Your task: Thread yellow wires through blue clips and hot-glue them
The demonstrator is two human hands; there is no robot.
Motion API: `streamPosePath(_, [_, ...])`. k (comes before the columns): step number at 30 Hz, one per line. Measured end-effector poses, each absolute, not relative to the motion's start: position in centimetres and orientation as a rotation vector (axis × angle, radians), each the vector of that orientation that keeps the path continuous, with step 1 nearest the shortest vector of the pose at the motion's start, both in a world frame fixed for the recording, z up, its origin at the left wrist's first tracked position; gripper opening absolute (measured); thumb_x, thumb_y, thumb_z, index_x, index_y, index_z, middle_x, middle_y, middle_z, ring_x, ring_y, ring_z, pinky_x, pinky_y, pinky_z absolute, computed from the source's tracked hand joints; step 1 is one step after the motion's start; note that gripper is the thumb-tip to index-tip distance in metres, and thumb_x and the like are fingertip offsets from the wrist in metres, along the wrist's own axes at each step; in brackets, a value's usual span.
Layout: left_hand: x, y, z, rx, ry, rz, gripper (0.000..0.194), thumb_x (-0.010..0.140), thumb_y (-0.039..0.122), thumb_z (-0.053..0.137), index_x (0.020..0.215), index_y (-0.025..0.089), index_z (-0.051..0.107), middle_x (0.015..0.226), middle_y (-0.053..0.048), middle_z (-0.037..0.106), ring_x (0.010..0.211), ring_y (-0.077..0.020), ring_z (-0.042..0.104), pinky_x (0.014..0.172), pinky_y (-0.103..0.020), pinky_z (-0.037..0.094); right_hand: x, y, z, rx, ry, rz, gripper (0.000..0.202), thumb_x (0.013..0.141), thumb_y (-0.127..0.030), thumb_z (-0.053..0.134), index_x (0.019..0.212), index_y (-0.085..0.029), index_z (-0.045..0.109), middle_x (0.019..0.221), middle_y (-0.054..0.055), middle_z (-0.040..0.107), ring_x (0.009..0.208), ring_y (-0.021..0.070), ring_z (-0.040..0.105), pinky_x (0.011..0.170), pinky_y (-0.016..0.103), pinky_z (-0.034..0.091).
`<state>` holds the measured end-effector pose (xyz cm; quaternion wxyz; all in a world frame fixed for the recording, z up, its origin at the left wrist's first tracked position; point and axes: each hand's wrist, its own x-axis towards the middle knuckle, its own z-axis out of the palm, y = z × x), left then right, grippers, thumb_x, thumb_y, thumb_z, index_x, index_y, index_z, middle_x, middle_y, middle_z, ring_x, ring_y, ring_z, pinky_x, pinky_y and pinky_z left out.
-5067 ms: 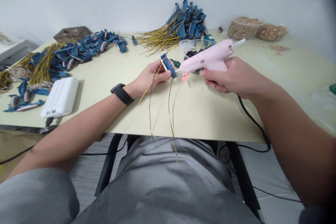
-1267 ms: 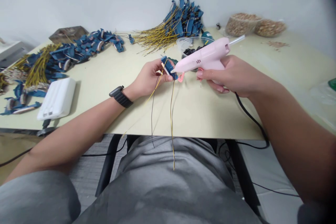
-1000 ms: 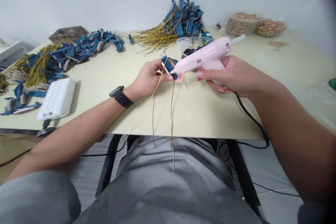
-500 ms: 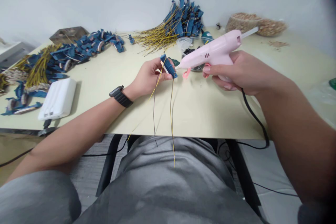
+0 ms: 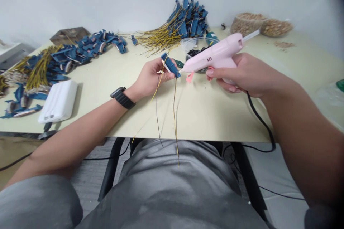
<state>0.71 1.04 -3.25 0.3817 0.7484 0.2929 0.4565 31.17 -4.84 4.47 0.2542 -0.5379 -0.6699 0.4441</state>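
Observation:
My left hand (image 5: 153,77) is closed on a small blue plastic part (image 5: 170,66), held tilted above the table. Thin yellow and black wires (image 5: 175,114) hang from that part past the table's front edge. In my right hand (image 5: 239,71) is a pink hot glue gun (image 5: 213,54), gripped by its handle with a finger at the orange trigger. A clear glue stick (image 5: 251,35) juts out of the gun's back. The nozzle points left and meets the lower right end of the blue part; whether it touches or sits just short, I cannot tell.
Blue parts with yellow wires lie heaped at the back (image 5: 188,21) and along the left (image 5: 75,52). A white power bank (image 5: 58,101) rests at the left. Behind the gun stands a clear tub (image 5: 189,44) with black pieces. Bags of tan bits (image 5: 275,28) sit back right.
The blue part and my left hand have shifted slightly left and up. The glue gun has followed a little to the left, its nozzle still at the part's lower end.

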Motion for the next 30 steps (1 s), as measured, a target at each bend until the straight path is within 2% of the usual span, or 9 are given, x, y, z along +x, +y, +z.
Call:
streamPosePath(10, [0.83,1.01,-3.05,1.881,0.76,1.164,0.061,0.08,0.074,0.102,0.102,0.022,0.079,0.108,-0.007,0.082,0.101,-0.0228,0.074,0.092,-0.039,0.06,31.4,-4.8,4.35,-1.482,-1.835,1.2,0.033,0.104,-0.027,0.079,0.076,-0.021,0.062,0.053,-0.001,0.051,0.049,0.01,0.039,0.05,0.029,0.025])
streamPosePath(17, [0.62,1.28,-3.4,1.898,0.75,1.167,0.05,0.082,0.058,0.105,0.106,0.021,0.081,0.114,-0.008,0.083,0.105,-0.0245,0.077,0.082,-0.035,0.058,31.36,-4.87,4.6,-1.532,-1.848,1.164,0.047,0.105,-0.027,0.079,0.065,-0.022,0.056,0.053,0.001,0.05,0.049,0.0097,0.039,0.049,0.028,0.029])
streamPosePath(24, [0.64,1.47,-3.74,1.914,0.77,1.185,0.041,0.083,0.049,0.104,0.105,0.022,0.082,0.111,-0.007,0.083,0.103,-0.0247,0.077,0.081,-0.036,0.058,31.51,-4.76,4.54,-1.543,-1.892,1.114,0.053,0.105,-0.03,0.081,0.06,-0.021,0.054,0.052,0.003,0.052,0.048,0.0093,0.042,0.048,0.028,0.03])
streamPosePath(27, [0.61,1.53,-3.61,1.89,0.758,1.189,0.042,0.084,0.049,0.105,0.105,0.022,0.081,0.111,-0.007,0.082,0.105,-0.0249,0.077,0.083,-0.037,0.059,31.57,-4.8,4.58,-1.527,-1.831,1.123,0.043,0.104,-0.027,0.081,0.068,-0.021,0.058,0.052,0.001,0.05,0.048,0.0095,0.041,0.048,0.028,0.029])
streamPosePath(30, [0.52,1.59,-3.3,1.875,0.723,1.183,0.048,0.083,0.057,0.106,0.102,0.021,0.08,0.109,-0.007,0.082,0.103,-0.0236,0.076,0.088,-0.037,0.06,31.61,-4.63,4.56,-1.454,-1.696,1.162,0.017,0.101,-0.024,0.081,0.087,-0.019,0.073,0.056,-0.002,0.051,0.047,0.0098,0.041,0.045,0.027,0.027])
